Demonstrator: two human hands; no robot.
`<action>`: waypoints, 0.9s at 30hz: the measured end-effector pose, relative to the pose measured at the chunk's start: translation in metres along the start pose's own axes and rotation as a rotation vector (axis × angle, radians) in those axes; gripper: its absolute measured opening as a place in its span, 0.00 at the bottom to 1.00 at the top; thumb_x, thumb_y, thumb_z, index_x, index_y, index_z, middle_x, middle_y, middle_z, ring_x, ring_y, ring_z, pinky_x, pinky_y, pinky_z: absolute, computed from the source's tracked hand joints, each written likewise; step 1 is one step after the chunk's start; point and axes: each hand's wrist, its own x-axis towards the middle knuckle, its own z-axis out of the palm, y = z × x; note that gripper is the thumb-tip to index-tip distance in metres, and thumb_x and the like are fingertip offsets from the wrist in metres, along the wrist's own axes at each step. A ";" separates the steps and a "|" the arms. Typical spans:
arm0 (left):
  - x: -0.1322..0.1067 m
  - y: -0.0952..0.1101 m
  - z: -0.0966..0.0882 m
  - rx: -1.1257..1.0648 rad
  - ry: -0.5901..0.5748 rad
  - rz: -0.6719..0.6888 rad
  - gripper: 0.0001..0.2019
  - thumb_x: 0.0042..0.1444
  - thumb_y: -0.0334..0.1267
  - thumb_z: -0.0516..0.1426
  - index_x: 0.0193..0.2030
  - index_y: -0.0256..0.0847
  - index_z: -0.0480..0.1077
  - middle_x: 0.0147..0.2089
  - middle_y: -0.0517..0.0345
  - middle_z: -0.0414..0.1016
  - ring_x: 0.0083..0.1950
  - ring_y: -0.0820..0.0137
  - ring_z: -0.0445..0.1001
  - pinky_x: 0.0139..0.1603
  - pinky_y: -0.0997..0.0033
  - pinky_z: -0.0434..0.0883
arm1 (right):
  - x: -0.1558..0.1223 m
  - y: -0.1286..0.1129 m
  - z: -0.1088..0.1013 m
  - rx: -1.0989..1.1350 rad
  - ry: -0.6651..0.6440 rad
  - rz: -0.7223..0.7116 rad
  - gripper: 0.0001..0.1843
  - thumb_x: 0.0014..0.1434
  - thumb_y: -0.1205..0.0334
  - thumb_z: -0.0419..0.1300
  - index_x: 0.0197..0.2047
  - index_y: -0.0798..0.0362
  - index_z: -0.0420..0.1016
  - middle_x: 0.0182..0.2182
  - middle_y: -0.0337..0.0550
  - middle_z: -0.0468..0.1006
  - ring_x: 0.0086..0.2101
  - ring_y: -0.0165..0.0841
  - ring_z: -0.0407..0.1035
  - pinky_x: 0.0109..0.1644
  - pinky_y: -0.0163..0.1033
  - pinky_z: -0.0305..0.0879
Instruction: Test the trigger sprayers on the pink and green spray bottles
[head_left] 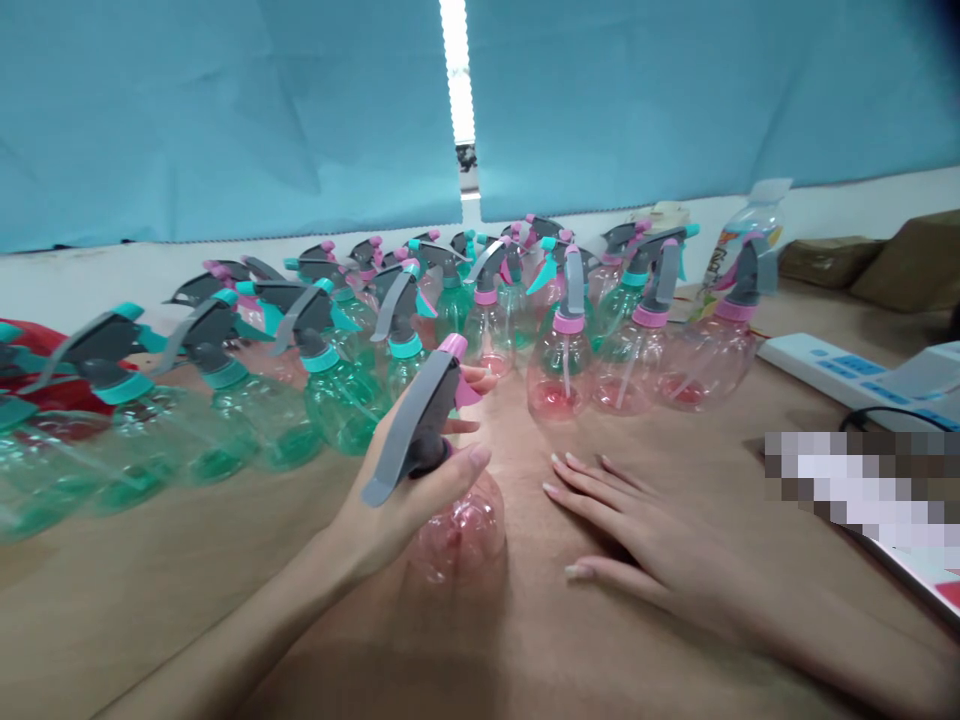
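Clock bearings are taken from the bottle in hand, with 12 o'clock pointing away from the person.

Item under handling: one pink spray bottle (pixel 457 535), near the middle of the table (pixel 540 640) on the person's side of the assembled bottles. The left hand (pixel 394 490) grips it at the neck, thumb on the near side and fingers curled around beyond. Its grey trigger head (pixel 427 410) leans toward 1 o'clock, pink nozzle uppermost. Whether the base bears on the table cannot be confirmed.

The right hand (pixel 637 530), at 3 o'clock, lies palm down with fingers spread, apart from the bottle and holding nothing.

Surroundings: green spray bottles (pixel 345 405) with turquoise collars line up from 9 to 10 o'clock. Three pink-collared bottles (pixel 556 385) stand from 1 to 2 o'clock. A mixed cluster fills 12 o'clock behind them, before a blue sheet (pixel 300 110). A clear drinks bottle (pixel 750 225) stands between 1 and 2 o'clock; a white panel with blue markings (pixel 832 365) lies nearer 2 o'clock.

Assessment: the step in hand is judged to be one-handed handling of a single bottle. The next move calls for a secure neck hold, a level base and clearance from neighbouring trigger heads; the right hand is free to steady the body.
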 end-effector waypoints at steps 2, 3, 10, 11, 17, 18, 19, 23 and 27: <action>0.001 0.002 0.001 0.014 -0.002 -0.006 0.21 0.49 0.39 0.62 0.52 0.46 0.72 0.43 0.54 0.80 0.47 0.56 0.79 0.41 0.62 0.78 | 0.000 0.000 -0.001 -0.003 -0.007 0.004 0.37 0.66 0.38 0.50 0.70 0.50 0.54 0.69 0.49 0.53 0.67 0.48 0.47 0.69 0.60 0.46; 0.002 0.003 0.002 0.026 0.001 -0.011 0.21 0.49 0.38 0.62 0.52 0.46 0.72 0.43 0.55 0.80 0.45 0.57 0.79 0.41 0.62 0.78 | 0.001 -0.001 -0.001 -0.004 -0.009 0.002 0.37 0.66 0.38 0.50 0.70 0.50 0.54 0.69 0.49 0.53 0.67 0.48 0.47 0.69 0.61 0.46; 0.005 0.007 0.003 0.063 0.025 -0.007 0.19 0.47 0.36 0.60 0.49 0.44 0.72 0.42 0.55 0.78 0.38 0.65 0.78 0.40 0.65 0.77 | -0.001 0.002 0.003 -0.005 0.021 -0.012 0.36 0.66 0.39 0.51 0.70 0.48 0.53 0.69 0.48 0.54 0.67 0.47 0.48 0.69 0.60 0.46; 0.006 0.007 0.003 0.067 0.030 -0.008 0.19 0.46 0.36 0.60 0.49 0.45 0.72 0.42 0.55 0.78 0.37 0.65 0.77 0.40 0.65 0.77 | -0.001 0.002 0.003 0.000 0.029 -0.013 0.36 0.66 0.39 0.51 0.70 0.48 0.53 0.69 0.48 0.54 0.67 0.47 0.47 0.69 0.60 0.46; 0.005 0.007 0.004 0.062 0.021 -0.053 0.20 0.47 0.37 0.60 0.49 0.45 0.72 0.36 0.57 0.76 0.37 0.63 0.77 0.41 0.62 0.77 | -0.001 0.003 0.004 -0.006 0.019 -0.013 0.37 0.65 0.38 0.51 0.71 0.49 0.53 0.69 0.49 0.54 0.67 0.47 0.48 0.69 0.60 0.46; 0.005 0.007 0.005 0.060 0.023 -0.055 0.20 0.47 0.37 0.60 0.50 0.45 0.72 0.36 0.57 0.77 0.37 0.63 0.77 0.41 0.62 0.77 | -0.001 0.002 0.004 -0.004 0.022 -0.013 0.37 0.65 0.38 0.51 0.71 0.48 0.53 0.69 0.48 0.55 0.67 0.47 0.48 0.69 0.60 0.46; 0.004 0.007 0.005 0.058 0.028 -0.050 0.20 0.47 0.37 0.60 0.50 0.45 0.72 0.37 0.57 0.77 0.37 0.64 0.77 0.41 0.62 0.77 | -0.001 0.002 0.004 0.000 0.028 -0.014 0.37 0.65 0.39 0.51 0.71 0.47 0.53 0.69 0.48 0.55 0.67 0.47 0.48 0.69 0.60 0.46; 0.005 0.005 0.005 0.081 0.052 -0.042 0.20 0.47 0.38 0.60 0.50 0.45 0.72 0.35 0.57 0.76 0.35 0.64 0.77 0.39 0.64 0.77 | -0.001 0.002 0.003 0.006 0.037 -0.015 0.36 0.66 0.39 0.52 0.71 0.46 0.53 0.69 0.47 0.55 0.67 0.47 0.48 0.69 0.59 0.46; 0.004 0.005 0.006 0.126 0.070 -0.057 0.20 0.46 0.38 0.60 0.48 0.45 0.71 0.30 0.60 0.74 0.33 0.64 0.77 0.35 0.65 0.75 | 0.000 0.001 0.001 0.001 0.010 -0.004 0.37 0.66 0.38 0.51 0.71 0.48 0.53 0.69 0.47 0.54 0.67 0.47 0.47 0.69 0.59 0.46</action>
